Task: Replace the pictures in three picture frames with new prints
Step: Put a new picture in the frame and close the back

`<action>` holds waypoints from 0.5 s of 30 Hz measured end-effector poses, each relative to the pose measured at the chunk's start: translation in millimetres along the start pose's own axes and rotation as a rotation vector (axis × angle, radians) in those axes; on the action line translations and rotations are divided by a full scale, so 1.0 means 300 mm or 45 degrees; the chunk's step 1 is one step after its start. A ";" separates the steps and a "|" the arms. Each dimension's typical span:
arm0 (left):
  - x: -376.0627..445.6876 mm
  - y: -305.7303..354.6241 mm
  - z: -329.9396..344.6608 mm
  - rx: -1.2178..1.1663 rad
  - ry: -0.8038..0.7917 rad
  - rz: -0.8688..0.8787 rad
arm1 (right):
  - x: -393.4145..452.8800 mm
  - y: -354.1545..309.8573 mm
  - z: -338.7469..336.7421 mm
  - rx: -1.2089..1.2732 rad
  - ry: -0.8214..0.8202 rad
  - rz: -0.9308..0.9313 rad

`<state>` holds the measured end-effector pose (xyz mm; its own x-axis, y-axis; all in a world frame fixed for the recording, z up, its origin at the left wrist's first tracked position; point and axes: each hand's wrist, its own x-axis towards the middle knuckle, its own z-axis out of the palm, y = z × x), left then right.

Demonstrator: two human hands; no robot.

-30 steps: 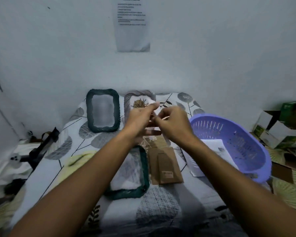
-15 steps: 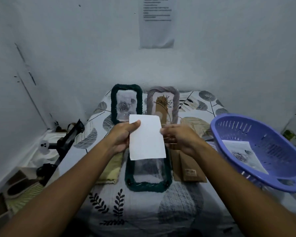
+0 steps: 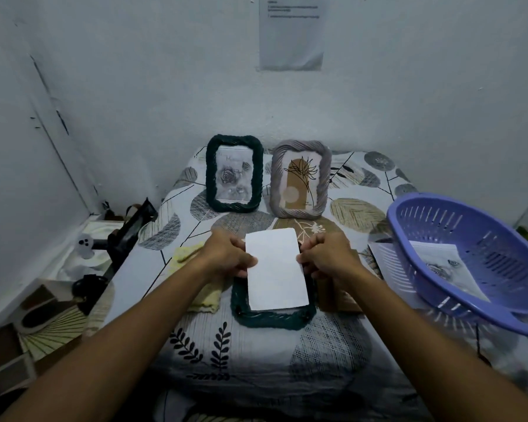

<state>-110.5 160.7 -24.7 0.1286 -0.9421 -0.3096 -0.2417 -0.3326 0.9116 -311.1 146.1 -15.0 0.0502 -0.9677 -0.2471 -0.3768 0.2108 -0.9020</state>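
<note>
Print [image 3: 275, 268], blank white side up, is held by both hands over the green frame [image 3: 272, 315] that lies flat on the bed [image 3: 256, 354]. Left hand [image 3: 226, 257] pinches the print's left edge, thumb on top and fingers curled beneath. Right hand [image 3: 328, 257] pinches the right edge the same way, fingers curled round it. The sheet tilts slightly, its lower end covering most of the flat frame's opening; whether it touches the frame cannot be told.

At the far end of the bed two more frames stand upright against the wall [image 3: 409, 102]. The dark green one [image 3: 234, 173] on the left shows a grey rose picture. The grey one [image 3: 301, 179], just beside it on the right, shows a brown arch with a spiky plant drawing.

A brown backing board [image 3: 339, 296] lies just right of the flat frame, partly hidden by the right wrist. A yellow cloth [image 3: 195, 287] lies to the left of the flat frame, under the left forearm.

A purple basket [image 3: 457, 303] sits at the bed's right side, with a printed sheet [image 3: 448, 269] showing a rose inside it. Another white sheet [image 3: 381, 257] lies on the bed under the basket's near-left rim.

A paper notice [image 3: 291, 35] hangs on the wall above the frames.
</note>
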 end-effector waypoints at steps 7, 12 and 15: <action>0.006 -0.013 0.001 0.189 0.148 0.072 | 0.003 0.015 0.022 -0.157 -0.037 -0.023; 0.006 -0.024 0.001 0.359 0.187 0.153 | 0.010 0.028 0.037 -0.298 -0.004 -0.076; 0.002 -0.031 0.007 0.475 0.192 0.213 | 0.011 0.033 0.043 -0.386 0.019 -0.118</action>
<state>-110.0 163.2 -33.9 0.1902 -0.9769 -0.0978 -0.5985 -0.1944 0.7772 -302.7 147.0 -29.3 0.0846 -0.9832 -0.1619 -0.6297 0.0732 -0.7733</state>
